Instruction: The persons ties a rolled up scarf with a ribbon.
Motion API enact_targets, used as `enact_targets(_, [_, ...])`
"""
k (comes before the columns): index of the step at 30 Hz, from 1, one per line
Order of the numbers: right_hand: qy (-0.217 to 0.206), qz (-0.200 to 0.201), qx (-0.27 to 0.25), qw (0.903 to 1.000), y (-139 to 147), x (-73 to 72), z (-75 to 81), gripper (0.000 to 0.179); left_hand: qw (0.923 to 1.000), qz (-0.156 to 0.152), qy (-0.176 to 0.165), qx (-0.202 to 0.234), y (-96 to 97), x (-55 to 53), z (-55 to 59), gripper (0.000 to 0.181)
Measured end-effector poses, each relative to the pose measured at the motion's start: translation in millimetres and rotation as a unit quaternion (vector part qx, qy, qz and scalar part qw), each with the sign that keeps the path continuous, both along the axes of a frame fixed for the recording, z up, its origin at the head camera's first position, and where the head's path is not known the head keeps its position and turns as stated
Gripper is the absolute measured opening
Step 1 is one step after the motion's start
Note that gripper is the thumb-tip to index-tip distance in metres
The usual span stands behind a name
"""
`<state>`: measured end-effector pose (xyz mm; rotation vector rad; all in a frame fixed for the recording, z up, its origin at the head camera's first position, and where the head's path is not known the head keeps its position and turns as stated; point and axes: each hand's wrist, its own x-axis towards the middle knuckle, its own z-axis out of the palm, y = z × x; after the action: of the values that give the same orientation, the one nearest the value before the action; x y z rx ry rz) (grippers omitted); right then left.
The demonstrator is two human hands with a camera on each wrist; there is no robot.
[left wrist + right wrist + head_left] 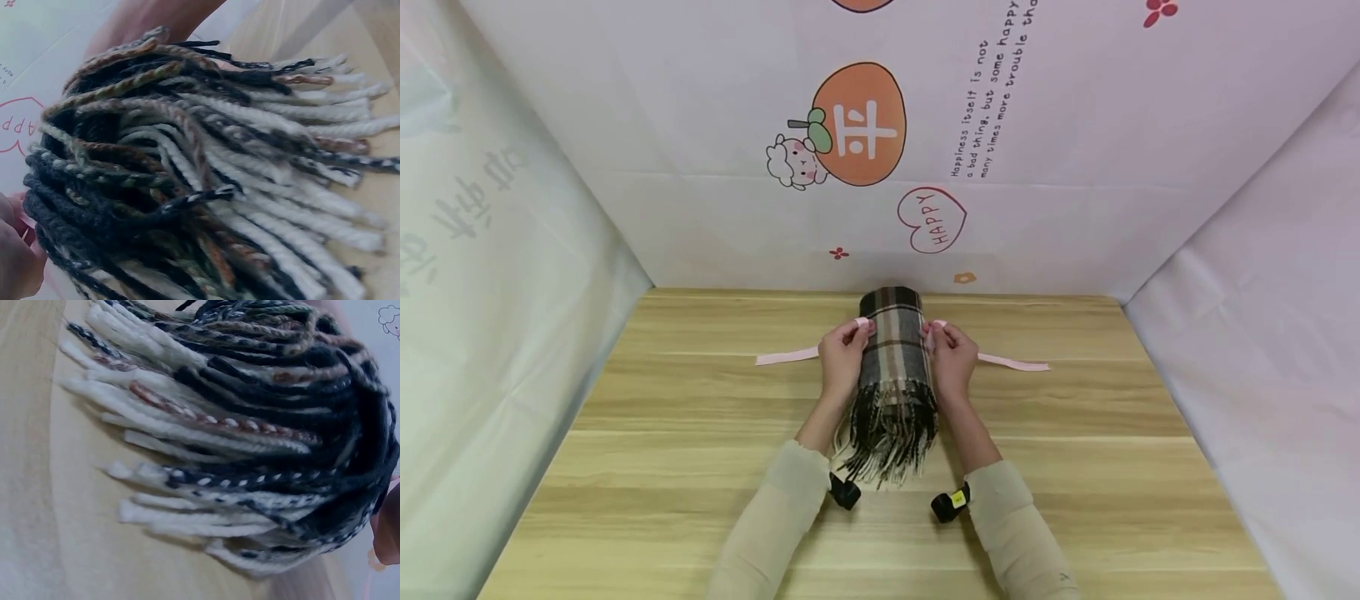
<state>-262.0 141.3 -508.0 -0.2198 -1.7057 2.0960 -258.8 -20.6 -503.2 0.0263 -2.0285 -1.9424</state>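
A rolled plaid scarf (891, 346) in grey, black, beige and brown lies on the table, its fringe (891, 433) spread toward me. Along its left side, my left hand (841, 360) pinches a pink ribbon between thumb and fingers. My right hand (953, 360) pinches the ribbon on the opposite side. Loose ribbon ends (786, 357) trail outward on the wood, left and right; whether the strip passes beneath the roll is hidden. Fringe strands (206, 156) fill the left wrist view, with part of a hand (19, 256) at its edge. The right wrist view likewise shows mostly fringe (250, 425).
The wood-grain table (685, 467) extends to both sides of the scarf. A white printed backdrop (715, 208) rises right behind the scarf's far end, and white sheets (1247, 275) hang at the left and right. Black wrist cameras (950, 505) sit below the forearms.
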Motion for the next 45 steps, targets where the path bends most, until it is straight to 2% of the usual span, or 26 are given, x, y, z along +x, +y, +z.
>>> enact_targets(4, [-0.023, 0.003, 0.059, 0.998, -1, 0.8, 4.4, 0.025, 0.998, 0.021, -0.008, -0.059, 0.3, -1.9, 4.4, 0.016])
enact_targets(9, [-0.051, -0.002, 0.122, 0.9912, 0, 1.8, 7.3, 0.02, 0.9941, 0.005, -0.004, -0.108, 0.7, -2.8, 10.3, 0.015])
enact_targets(17, [-0.02, 0.036, 0.197, 0.9795, 2, -0.1, 12.2, 0.017, 0.9827, -0.024, 0.007, -0.183, 4.5, -8.3, 15.5, 0.015])
enact_targets(23, [-0.017, 0.077, 0.219, 0.9726, 0, 0.6, 16.1, 0.016, 0.9776, -0.051, 0.007, -0.204, 5.2, -13.4, 14.6, 0.016])
enact_targets(28, [-0.028, 0.092, 0.236, 0.9669, -2, -0.9, 17.9, 0.016, 0.973, -0.068, 0.006, -0.22, 4.7, -13.8, 17.7, 0.017])
enact_targets(35, [-0.034, 0.128, 0.221, 0.9663, -3, -4.9, 18.1, 0.019, 0.9662, -0.093, -0.006, -0.24, 4.9, -14.2, 22.3, 0.017])
enact_targets(41, [-0.023, 0.131, 0.226, 0.9651, -3, -3.6, 19.1, 0.017, 0.9644, -0.116, -0.014, -0.237, 5.2, -14.8, 24.3, 0.018])
enact_targets(45, [-0.001, 0.136, 0.244, 0.9602, -3, -3.0, 18.9, 0.014, 0.962, -0.123, -0.022, -0.243, 5.2, -15.3, 24.9, 0.019])
